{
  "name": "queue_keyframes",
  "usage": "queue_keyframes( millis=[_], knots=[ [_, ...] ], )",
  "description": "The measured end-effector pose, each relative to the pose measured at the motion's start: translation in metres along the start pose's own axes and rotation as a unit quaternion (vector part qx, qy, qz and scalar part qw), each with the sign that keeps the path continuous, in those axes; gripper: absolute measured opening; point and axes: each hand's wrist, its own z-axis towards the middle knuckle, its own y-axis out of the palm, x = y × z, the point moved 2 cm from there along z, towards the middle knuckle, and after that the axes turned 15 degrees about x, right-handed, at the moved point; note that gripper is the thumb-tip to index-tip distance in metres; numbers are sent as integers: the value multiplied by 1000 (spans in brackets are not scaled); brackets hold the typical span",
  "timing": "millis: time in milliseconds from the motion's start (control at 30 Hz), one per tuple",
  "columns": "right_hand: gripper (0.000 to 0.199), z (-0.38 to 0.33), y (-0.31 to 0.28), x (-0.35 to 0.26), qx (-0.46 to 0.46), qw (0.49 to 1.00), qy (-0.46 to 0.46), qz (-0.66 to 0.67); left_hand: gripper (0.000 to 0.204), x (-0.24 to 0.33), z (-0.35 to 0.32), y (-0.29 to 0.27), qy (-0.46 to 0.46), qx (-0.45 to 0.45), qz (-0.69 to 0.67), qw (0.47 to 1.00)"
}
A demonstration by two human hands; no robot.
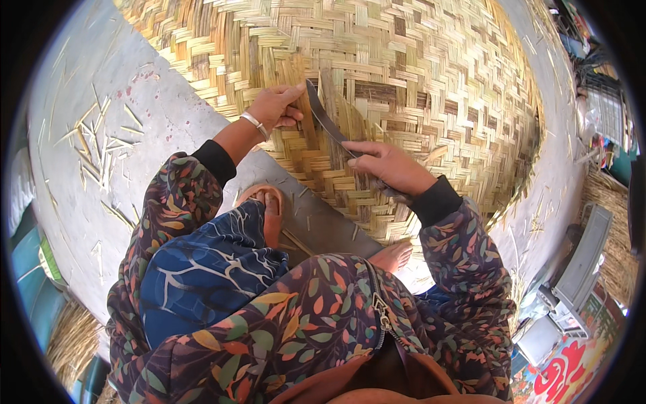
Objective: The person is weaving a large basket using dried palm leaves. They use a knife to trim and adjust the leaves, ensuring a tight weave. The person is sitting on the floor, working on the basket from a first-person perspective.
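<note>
Here my right hand [389,165] is clamped on the knife [328,120]; my left hand [274,106] pinches a mat [417,81] strip. The blade tip sits near those fingers, so I judge a slip could cut them.

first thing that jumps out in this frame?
The big woven bamboo mat fills the upper half, curving across the concrete floor. At centre, the right hand grips a dark curved knife whose blade lies on the weave, while the left hand, a silver bracelet at its wrist, pinches a strip beside the blade tip. Bamboo slivers lie scattered at left.
</note>
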Motion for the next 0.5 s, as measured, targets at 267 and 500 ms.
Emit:
queue_keyframes(
  millis=[267,500],
  knots=[
    [56,12,8,14,58,994,-77,-59,32,-4,3,3,-11,-2,-9,1000],
    [53,21,19,26,104,978,-123,-129,36,4,0,4,-7,31,19,999]
  ],
)
